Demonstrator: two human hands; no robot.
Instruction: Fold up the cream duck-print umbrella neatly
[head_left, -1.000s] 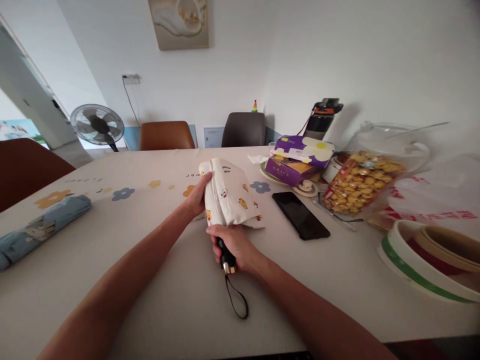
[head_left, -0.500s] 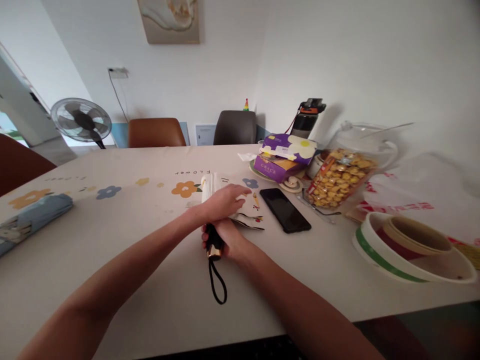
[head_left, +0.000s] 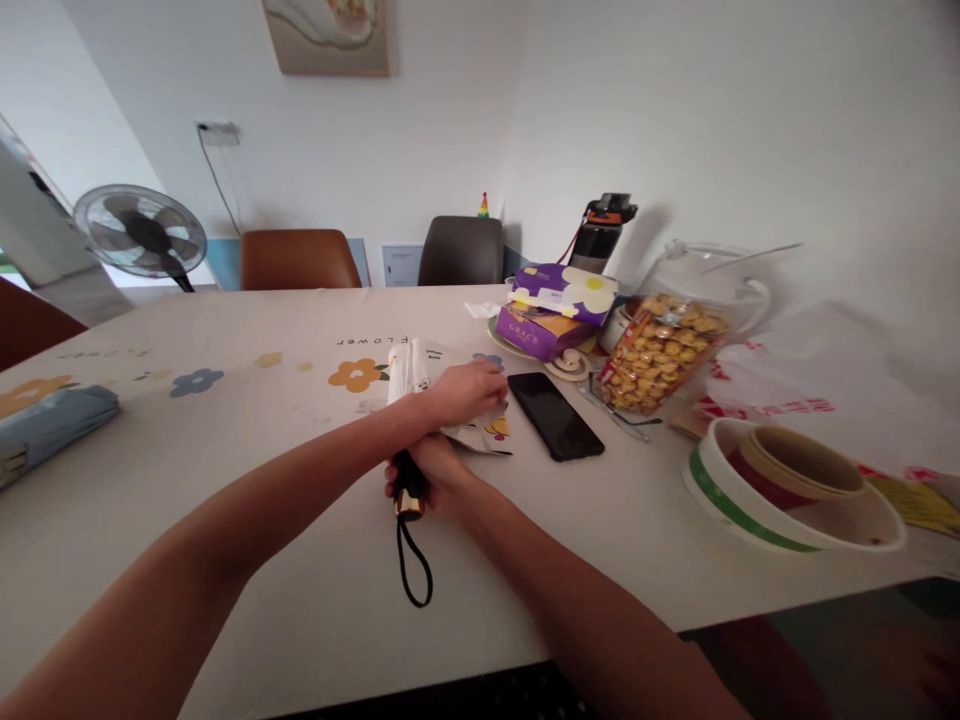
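Note:
A folded white umbrella (head_left: 407, 372) with printed drawings lies on the table, its black and gold handle toward me and a black wrist strap hanging from the end. Wrapped round the handle is my right hand (head_left: 439, 468). My left hand (head_left: 471, 392) crosses over my right wrist, its fingers curled on the loose canopy cloth to the right of the shaft. The fingertips are partly hidden, but they look closed on the cloth. Just right of the canopy lies a black phone (head_left: 556, 416).
A blue folded umbrella (head_left: 56, 425) lies at the left. On the right stand a purple tissue box (head_left: 551, 315), a dark bottle (head_left: 598, 240), a snack-filled clear jug (head_left: 664, 350), eyeglasses (head_left: 626, 425), a white-green bowl holding tape rolls (head_left: 750, 515) and a plastic bag (head_left: 832, 380).
My left hand's fingers have gone from spread to curled on the canopy, and the loose cloth flaps have been drawn flatter. My right hand keeps its hold on the handle. The view has shifted slightly.

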